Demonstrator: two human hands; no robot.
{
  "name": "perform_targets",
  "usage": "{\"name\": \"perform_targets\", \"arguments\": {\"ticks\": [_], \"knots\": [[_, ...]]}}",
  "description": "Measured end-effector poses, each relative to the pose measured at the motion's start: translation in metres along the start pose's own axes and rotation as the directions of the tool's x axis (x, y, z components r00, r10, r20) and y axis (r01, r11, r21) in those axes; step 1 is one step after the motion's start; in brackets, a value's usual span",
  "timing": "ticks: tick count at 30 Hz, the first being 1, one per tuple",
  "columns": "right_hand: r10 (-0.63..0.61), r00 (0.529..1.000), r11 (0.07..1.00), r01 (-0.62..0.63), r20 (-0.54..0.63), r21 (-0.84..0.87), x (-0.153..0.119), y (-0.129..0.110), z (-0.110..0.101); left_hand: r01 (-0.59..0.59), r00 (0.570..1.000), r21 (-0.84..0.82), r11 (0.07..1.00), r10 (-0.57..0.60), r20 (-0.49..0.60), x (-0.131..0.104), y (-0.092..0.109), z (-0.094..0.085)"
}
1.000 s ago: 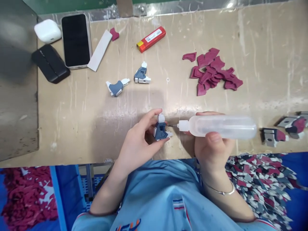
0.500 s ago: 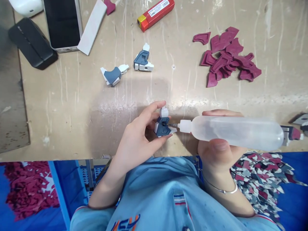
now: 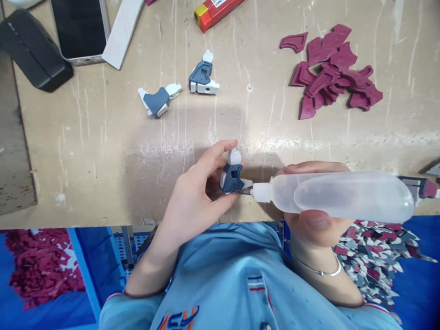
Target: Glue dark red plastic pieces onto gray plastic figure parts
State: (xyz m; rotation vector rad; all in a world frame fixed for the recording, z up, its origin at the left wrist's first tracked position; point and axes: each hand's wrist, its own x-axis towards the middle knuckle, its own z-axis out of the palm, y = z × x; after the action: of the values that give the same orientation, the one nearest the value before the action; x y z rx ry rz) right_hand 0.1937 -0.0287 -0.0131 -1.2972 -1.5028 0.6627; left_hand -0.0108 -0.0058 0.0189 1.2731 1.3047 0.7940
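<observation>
Between the fingers and thumb of my left hand point(image 3: 195, 195) is a small blue-grey and white plastic part point(image 3: 233, 178), held just above the table's front edge. My right hand point(image 3: 316, 224) grips a translucent squeeze bottle point(image 3: 347, 195) lying nearly level, its white cap point(image 3: 261, 192) pointing left. The thin dark nozzle tip point(image 3: 244, 191) meets the lower edge of the part, near my left thumb. Whether liquid comes out cannot be seen. Two similar blue-grey and white parts, one point(image 3: 157, 101) on its side and another point(image 3: 204, 77) with its recess facing up, lie farther back.
Maroon plastic pieces point(image 3: 330, 75) lie piled at the back right. A red and yellow lighter-shaped item point(image 3: 216, 13), a phone point(image 3: 80, 30), a white strip point(image 3: 123, 32) and a black case point(image 3: 36, 50) lie farther back. Bins below hold maroon pieces point(image 3: 41, 270) and mixed parts point(image 3: 371, 261).
The nozzle tip has moved from the recess of the part down to its lower edge. The bottle has shifted slightly downward, and the view has moved a little.
</observation>
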Motion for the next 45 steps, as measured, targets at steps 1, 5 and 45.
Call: {"name": "perform_targets", "arguments": {"ticks": [1, 5, 45], "knots": [[0.009, 1.000, 1.000, -0.009, -0.002, -0.003, 0.000, 0.000, 0.000, 0.001, 1.000, -0.001, 1.000, -0.001, -0.005, 0.000, -0.001, 0.000], [0.003, 0.997, 1.000, -0.002, -0.076, 0.014, 0.001, 0.000, 0.002, -0.028, 0.999, 0.006, 1.000, 0.028, -0.031, 0.000, -0.005, 0.001], [0.145, 0.910, 0.974, -0.062, -0.389, 0.219, 0.015, -0.004, 0.021, -0.138, 0.989, 0.018, 0.990, 0.138, -0.044, 0.000, -0.013, 0.002]]}}
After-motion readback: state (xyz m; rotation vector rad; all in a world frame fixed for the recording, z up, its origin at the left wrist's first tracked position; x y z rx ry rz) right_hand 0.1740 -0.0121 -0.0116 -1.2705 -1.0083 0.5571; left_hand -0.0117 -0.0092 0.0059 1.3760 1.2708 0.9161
